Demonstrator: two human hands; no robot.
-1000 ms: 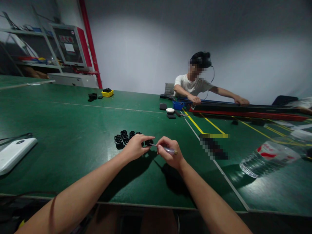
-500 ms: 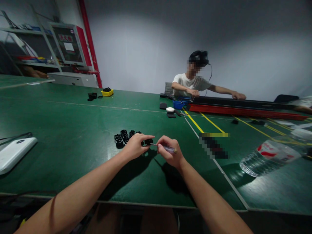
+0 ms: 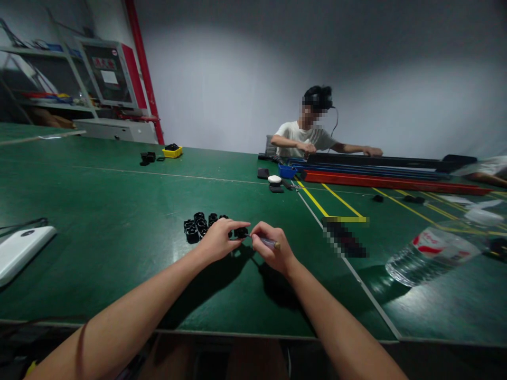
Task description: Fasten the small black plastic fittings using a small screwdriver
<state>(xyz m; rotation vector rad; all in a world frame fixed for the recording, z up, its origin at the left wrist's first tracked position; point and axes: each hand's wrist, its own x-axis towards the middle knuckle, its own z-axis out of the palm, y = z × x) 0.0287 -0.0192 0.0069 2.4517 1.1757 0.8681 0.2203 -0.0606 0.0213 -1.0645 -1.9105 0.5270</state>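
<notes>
Between the thumb and fingers of my left hand (image 3: 218, 238) is a small black plastic part (image 3: 240, 232), held just above the table. My right hand (image 3: 273, 245) grips a screwdriver (image 3: 269, 242) by its clear purplish handle with a yellowish end. Its thin shaft points left and its tip meets the black part; the exact contact point is too small to make out. Just beyond my left hand, several similar black plastic parts (image 3: 193, 232) lie grouped on the green table (image 3: 130, 248), some hidden behind my fingers.
A clear water bottle (image 3: 431, 256) lies at the right and a white phone-like device (image 3: 24, 250) at the left. Across the table, a person (image 3: 303, 137) handles long black, blue and red bars (image 3: 388, 182). A yellow bin (image 3: 172, 152) and a blue bin (image 3: 287, 171) stand farther back.
The screwdriver and my right hand have shifted slightly left, closer to the black part. My left hand keeps its hold. The co-worker's outstretched hand has moved left along the bars.
</notes>
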